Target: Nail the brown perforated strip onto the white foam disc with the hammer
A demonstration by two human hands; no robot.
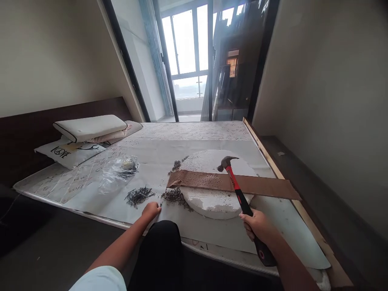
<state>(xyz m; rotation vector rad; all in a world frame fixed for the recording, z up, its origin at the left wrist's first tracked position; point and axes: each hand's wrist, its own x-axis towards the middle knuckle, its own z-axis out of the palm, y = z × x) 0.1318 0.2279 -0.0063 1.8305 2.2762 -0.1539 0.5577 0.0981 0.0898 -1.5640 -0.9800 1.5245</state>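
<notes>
While a clear plastic bag (119,173) sits to your left on the bed (194,131), a heap of nails (138,196) lies nearer to you. Just beside it, your left hand (151,210) is curled up, pinching a small dark thing (160,205) that may be a nail; it is too tiny to tell. Next come grey crumbs (173,195), then a white round block (209,205) with a dotted brown strip (212,181) lying across it. Your right hand (257,224) grips the hammer (238,190) by its black handle, the head showing past the strip's far edge. You seem to be getting a nail ready to hammer. The next move looks to need a nail stood straight on the strip, with your fingers well away from the hammer's head.
</notes>
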